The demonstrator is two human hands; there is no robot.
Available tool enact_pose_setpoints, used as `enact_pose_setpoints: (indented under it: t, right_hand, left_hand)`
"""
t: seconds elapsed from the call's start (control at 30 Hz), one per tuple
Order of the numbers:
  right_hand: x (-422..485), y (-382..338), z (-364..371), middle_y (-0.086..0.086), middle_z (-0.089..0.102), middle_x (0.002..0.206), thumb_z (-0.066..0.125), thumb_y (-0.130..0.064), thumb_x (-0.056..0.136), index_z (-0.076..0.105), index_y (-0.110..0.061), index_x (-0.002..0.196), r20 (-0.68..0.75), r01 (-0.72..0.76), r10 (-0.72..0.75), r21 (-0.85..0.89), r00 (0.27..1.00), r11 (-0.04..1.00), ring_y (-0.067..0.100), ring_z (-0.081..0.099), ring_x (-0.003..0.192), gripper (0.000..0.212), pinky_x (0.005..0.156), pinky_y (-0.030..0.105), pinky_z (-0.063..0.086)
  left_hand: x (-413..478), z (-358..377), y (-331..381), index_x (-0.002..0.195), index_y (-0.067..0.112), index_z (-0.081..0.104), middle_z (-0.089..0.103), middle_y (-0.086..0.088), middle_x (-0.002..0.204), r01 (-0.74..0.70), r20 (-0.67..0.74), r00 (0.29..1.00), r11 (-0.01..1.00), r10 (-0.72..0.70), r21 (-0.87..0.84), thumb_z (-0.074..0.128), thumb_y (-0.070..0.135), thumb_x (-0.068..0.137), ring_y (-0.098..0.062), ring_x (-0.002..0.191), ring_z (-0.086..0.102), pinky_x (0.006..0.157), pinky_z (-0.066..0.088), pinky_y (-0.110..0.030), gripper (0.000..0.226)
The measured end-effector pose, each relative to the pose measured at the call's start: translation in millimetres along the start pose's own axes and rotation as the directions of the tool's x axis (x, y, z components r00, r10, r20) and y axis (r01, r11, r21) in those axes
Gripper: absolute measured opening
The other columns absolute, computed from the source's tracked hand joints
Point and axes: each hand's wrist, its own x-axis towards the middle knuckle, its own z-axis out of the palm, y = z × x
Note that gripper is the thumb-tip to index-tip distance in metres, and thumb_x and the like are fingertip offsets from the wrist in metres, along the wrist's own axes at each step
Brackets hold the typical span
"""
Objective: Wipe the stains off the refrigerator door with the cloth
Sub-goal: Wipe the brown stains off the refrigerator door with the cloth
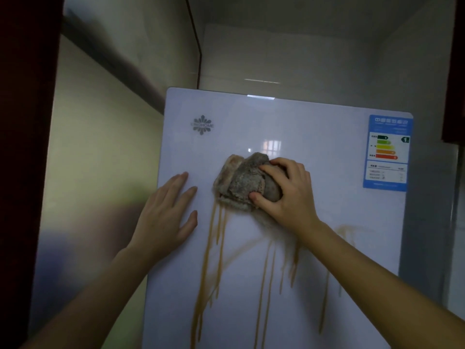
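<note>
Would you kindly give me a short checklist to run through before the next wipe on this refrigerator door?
1. Grip: the right hand holds the crumpled grey-brown cloth: ok.
2. Contact: the cloth is pressed against the glossy white refrigerator door: ok.
3. Brace: the left hand lies flat on the door, beside the stains and not on them: ok.
4. Stains gone: not ok; yellow-brown drip streaks run down the door below the cloth.
5. Clean cloth face toward the door: cannot tell.
6. The blue energy label at the upper right is clear of the cloth: ok.
</note>
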Motion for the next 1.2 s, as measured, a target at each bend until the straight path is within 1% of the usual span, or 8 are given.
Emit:
enact_pose_setpoints:
  t: [0.17,0.3,0.5,0.7,0.83,1.0,1.1,1.2]
  right_hand:
    - [19.7,-5.6,9.9,0.005,0.058,0.125,0.077,-0.056,0.078,0.069,-0.019,0.127,-0.011,0.052,-0.052,0.014,0.999,0.999,0.023,0.052,0.115,0.062,0.097,0.033,0.039]
    - [17.0,-11.7,17.1,0.005,0.059,0.125,0.077,-0.056,0.077,0.070,-0.018,0.126,-0.027,0.077,-0.077,0.022,0.997,0.997,0.023,0.053,0.114,0.062,0.096,0.030,0.037]
    - [16.7,-7.1,18.4,0.009,0.061,0.131,0.078,-0.052,0.081,0.072,-0.013,0.121,-0.081,0.186,-0.192,-0.067,0.978,0.980,0.028,0.053,0.117,0.055,0.096,0.039,0.042]
    - [28.4,-4.8,15.6,0.006,0.068,0.128,0.075,-0.044,0.091,0.069,-0.014,0.131,-0.061,0.425,-0.436,-0.138,0.898,0.895,0.031,0.061,0.112,0.051,0.093,0.041,0.046]
    - [30.3,-5.8,16.8,0.003,0.070,0.131,0.078,-0.037,0.091,0.076,-0.019,0.121,-0.108,0.506,-0.531,-0.192,0.841,0.841,0.032,0.062,0.113,0.035,0.095,0.044,0.045]
    - [23.6,-7.2,22.3,0.004,0.070,0.125,0.076,-0.032,0.093,0.076,-0.017,0.120,-0.103,0.405,-0.412,-0.081,0.906,0.911,0.031,0.061,0.110,0.031,0.091,0.040,0.048]
    - [12.7,-14.5,28.9,0.003,0.069,0.127,0.079,-0.037,0.088,0.076,-0.018,0.119,-0.126,0.272,-0.272,-0.017,0.954,0.962,0.030,0.057,0.110,0.036,0.092,0.040,0.046]
    - [-8.4,-23.7,36.4,0.006,0.068,0.127,0.082,-0.042,0.082,0.077,-0.017,0.118,-0.123,0.233,-0.231,0.007,0.965,0.972,0.032,0.057,0.110,0.044,0.094,0.040,0.045]
  left_hand:
    - [-10.3,8.0,-7.0,0.136,0.006,0.060,0.044,-0.016,0.155,0.003,-0.079,0.997,1.000,-0.002,0.021,0.050,0.041,0.096,-0.034,0.141,0.046,0.108,0.039,-0.042,0.054]
    - [-10.3,9.6,-9.3,0.139,0.007,0.058,0.043,-0.016,0.156,-0.020,-0.081,0.996,0.997,0.026,0.069,0.047,0.042,0.097,-0.032,0.142,0.042,0.107,0.037,-0.039,0.056]
    - [-11.7,11.0,-10.8,0.141,0.008,0.055,0.040,-0.015,0.159,-0.022,-0.069,0.997,0.996,0.028,0.089,0.046,0.043,0.098,-0.032,0.145,0.041,0.108,0.041,-0.043,0.056]
    - [-11.8,13.0,-8.6,0.142,0.007,0.054,0.040,-0.016,0.158,-0.021,-0.094,0.995,0.995,0.030,0.097,0.045,0.042,0.099,-0.033,0.144,0.042,0.109,0.039,-0.042,0.056]
    - [-12.3,15.8,-8.6,0.143,0.007,0.053,0.039,-0.016,0.159,-0.019,-0.099,0.995,0.995,0.029,0.099,0.046,0.042,0.099,-0.033,0.145,0.041,0.112,0.035,-0.041,0.057]
    - [-12.7,16.2,-8.2,0.144,0.007,0.052,0.039,-0.016,0.159,-0.021,-0.104,0.994,0.995,0.031,0.098,0.047,0.041,0.099,-0.033,0.146,0.040,0.113,0.036,-0.041,0.056]
    - [-12.8,15.6,-9.1,0.145,0.007,0.050,0.037,-0.016,0.160,-0.026,-0.090,0.995,0.995,0.035,0.101,0.046,0.043,0.100,-0.033,0.147,0.039,0.112,0.037,-0.042,0.057]
    - [-14.0,15.1,-10.5,0.146,0.008,0.048,0.035,-0.016,0.162,-0.030,-0.073,0.997,0.994,0.038,0.101,0.046,0.043,0.100,-0.033,0.148,0.037,0.112,0.038,-0.043,0.059]
